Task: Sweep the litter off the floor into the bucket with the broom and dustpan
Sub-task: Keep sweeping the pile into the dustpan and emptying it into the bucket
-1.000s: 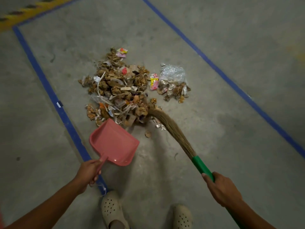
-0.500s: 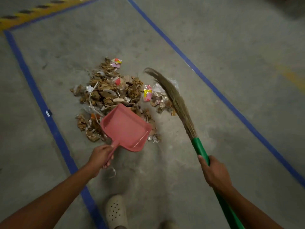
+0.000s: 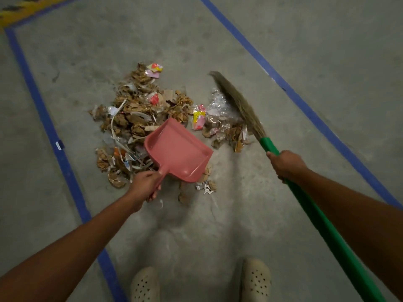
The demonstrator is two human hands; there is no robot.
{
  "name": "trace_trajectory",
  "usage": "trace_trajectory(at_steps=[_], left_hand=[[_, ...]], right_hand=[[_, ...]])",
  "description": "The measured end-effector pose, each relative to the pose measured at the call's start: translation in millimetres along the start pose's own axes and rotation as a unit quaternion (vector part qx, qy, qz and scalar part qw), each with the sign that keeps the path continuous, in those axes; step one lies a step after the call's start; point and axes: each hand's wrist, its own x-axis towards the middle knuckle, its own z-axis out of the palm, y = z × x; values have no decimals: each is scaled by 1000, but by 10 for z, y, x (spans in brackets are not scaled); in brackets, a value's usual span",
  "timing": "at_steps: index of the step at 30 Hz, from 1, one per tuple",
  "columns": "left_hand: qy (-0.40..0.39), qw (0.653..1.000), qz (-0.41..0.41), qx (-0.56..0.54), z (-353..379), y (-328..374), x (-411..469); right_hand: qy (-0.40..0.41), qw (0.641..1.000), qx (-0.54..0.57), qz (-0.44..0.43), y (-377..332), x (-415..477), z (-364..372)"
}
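While the broom [image 3: 238, 103] is swinging behind the litter [image 3: 135, 114], right hand [image 3: 286, 165] is clenching its handle. Left hand [image 3: 144, 182] is grasping the dustpan [image 3: 177, 149], newly advanced for loading.

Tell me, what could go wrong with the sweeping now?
The clear plastic beside the broom bristles looks light, so a hard sweep might flick it past the pink dustpan. Some scraps lie behind the dustpan, nearer the shoes, so they may get missed.
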Motion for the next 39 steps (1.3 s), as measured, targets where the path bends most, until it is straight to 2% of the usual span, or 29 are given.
trace_trajectory(at_steps=[3,10,16,22,27,31,36,39], left_hand=[[5,1000,-16,-3,185,-117,109],[-6,999,-41,-8,220,-478,-200],[-30,997,-63,28,-134,-804,-682],[-65,993,-88,45,-614,-1193,-902],[-82,988,-94,87,-961,-1602,-855],[-73,986,-99,113,-1126,-1994,-653],[-56,986,-102,119,-1045,-2148,-317],[-58,988,-93,109,-926,-2138,-96]], right_hand=[[-48,999,-25,6,93,182,154],[-61,977,-159,-131,1009,-290,642],[-12,983,-103,-150,1438,-801,554],[41,993,-62,-97,1038,-486,546],[28,998,-25,-55,508,-243,786],[35,998,-25,-55,259,-251,1153],[-29,998,-41,-24,193,-396,1657],[-56,997,-40,-38,260,-577,1979]])
